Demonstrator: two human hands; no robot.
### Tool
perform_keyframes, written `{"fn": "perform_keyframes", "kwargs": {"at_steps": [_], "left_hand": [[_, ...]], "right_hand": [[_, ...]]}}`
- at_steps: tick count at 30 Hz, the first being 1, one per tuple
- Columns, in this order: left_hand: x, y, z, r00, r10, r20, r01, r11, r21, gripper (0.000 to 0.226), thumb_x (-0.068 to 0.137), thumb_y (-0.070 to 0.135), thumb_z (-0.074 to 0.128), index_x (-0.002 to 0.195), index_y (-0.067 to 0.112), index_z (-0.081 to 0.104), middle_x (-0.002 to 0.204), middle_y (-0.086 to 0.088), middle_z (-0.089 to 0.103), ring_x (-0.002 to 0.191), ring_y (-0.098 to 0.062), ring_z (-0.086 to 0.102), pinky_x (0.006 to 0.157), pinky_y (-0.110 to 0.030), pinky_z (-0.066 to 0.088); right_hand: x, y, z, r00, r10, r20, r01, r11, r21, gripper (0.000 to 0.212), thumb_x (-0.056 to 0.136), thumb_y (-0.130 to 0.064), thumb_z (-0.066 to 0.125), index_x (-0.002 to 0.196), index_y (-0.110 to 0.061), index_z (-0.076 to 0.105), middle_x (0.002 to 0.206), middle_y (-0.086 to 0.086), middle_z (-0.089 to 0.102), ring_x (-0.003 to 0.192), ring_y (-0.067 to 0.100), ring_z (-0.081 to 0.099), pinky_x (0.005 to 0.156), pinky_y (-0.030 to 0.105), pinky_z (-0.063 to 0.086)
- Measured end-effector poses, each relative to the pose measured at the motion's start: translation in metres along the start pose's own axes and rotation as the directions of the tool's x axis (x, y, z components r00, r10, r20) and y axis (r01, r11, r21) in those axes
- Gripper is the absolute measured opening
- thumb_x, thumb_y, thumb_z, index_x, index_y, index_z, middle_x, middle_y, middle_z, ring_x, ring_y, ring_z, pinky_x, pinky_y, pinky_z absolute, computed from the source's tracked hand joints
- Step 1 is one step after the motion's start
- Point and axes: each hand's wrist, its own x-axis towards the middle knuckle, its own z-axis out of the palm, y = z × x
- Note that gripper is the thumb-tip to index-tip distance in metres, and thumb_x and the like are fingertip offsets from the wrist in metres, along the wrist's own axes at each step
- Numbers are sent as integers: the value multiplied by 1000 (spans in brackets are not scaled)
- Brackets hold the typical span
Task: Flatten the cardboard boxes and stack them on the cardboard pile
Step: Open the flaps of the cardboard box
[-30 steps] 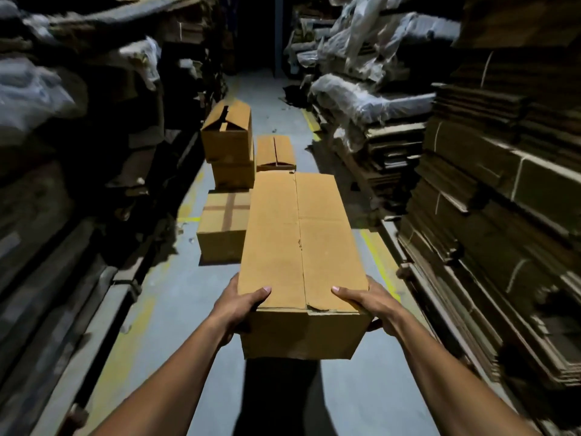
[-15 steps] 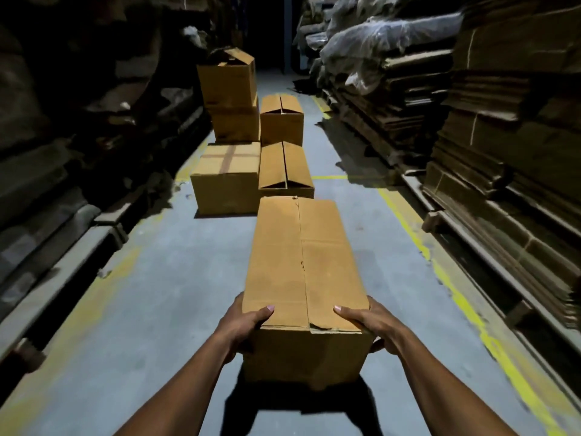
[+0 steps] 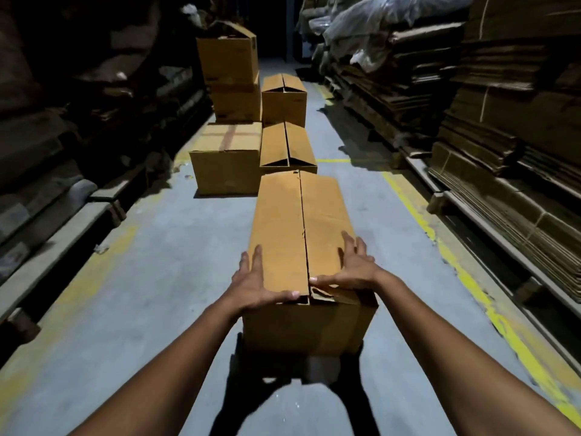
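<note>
The long brown cardboard box (image 3: 298, 234) lay lengthwise on the grey floor (image 3: 163, 278); the left hand (image 3: 254, 284) and right hand (image 3: 353, 269) rested open-fingered on its near top corners.

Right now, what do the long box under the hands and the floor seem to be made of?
The long box: brown corrugated cardboard, matte; its flap edges are creased and slightly torn. The floor: probably concrete, painted grey, with a dull sheen and worn yellow lines.
</note>
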Motion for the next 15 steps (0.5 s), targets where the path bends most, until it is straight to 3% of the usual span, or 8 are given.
{"fn": "perform_keyframes", "kwargs": {"at_steps": [1, 3, 5, 7, 9, 12, 15], "left_hand": [[-1, 5, 0, 999, 41, 26, -44, 994, 105, 158, 48, 94, 75, 161, 41, -22, 173, -5, -19, 159, -42, 1, 125, -60, 22], [-6, 11, 1, 995, 90, 48, -99, 969, 227, 152, 51, 92, 75, 160, 44, -20, 172, -3, -22, 158, -45, -3, 122, -64, 22], [-12, 9, 2, 991, 131, -24, -119, 954, 274, 138, 62, 87, 74, 164, 42, -8, 175, -2, -7, 158, -41, 11, 118, -61, 34], [-21, 0, 3, 966, 217, -139, -160, 928, 336, 114, 76, 82, 68, 163, 39, 9, 171, 0, 19, 151, -33, 32, 111, -53, 45], [-30, -11, 0, 920, 325, -217, -214, 883, 417, 91, 88, 74, 60, 160, 35, 21, 162, 3, 38, 141, -28, 47, 104, -47, 50], [-36, -24, -9, 885, 381, -267, -241, 866, 439, 69, 96, 61, 52, 153, 30, 28, 146, 0, 57, 122, -30, 61, 93, -45, 54], [-38, -21, -16, 845, 329, -422, -227, 935, 274, 51, 97, 39, 55, 142, 27, 34, 115, -8, 71, 96, -35, 69, 75, -42, 55]], "right_hand": [[1, -11, 1, 999, -46, 21, 47, 996, -76, 152, 58, -81, 81, 162, -33, -19, 170, 13, -23, 158, 44, -6, 127, 59, 10], [1, -30, 6, 990, -103, 97, 118, 979, -168, 149, 60, -80, 81, 161, -39, -21, 167, 11, -33, 155, 47, -17, 123, 69, 7], [0, -38, 17, 977, -165, 135, 193, 954, -228, 144, 61, -73, 86, 161, -44, -14, 167, 6, -34, 154, 48, -18, 116, 78, 11], [-3, -39, 22, 959, -259, 117, 280, 927, -248, 130, 67, -60, 89, 161, -43, 2, 170, 3, -24, 156, 47, -8, 115, 78, 19], [-5, -36, 11, 933, -347, 92, 359, 908, -218, 107, 73, -51, 83, 158, -39, 19, 173, 4, -5, 156, 43, 10, 118, 68, 29], [-16, -33, -25, 936, -344, 69, 351, 924, -155, 77, 76, -50, 70, 148, -37, 44, 170, 4, 15, 153, 33, 25, 121, 51, 31], [-24, -31, -61, 954, -300, 6, 295, 935, -198, 55, 83, -37, 70, 136, -34, 58, 162, 3, 26, 146, 29, 35, 114, 42, 40]]}}
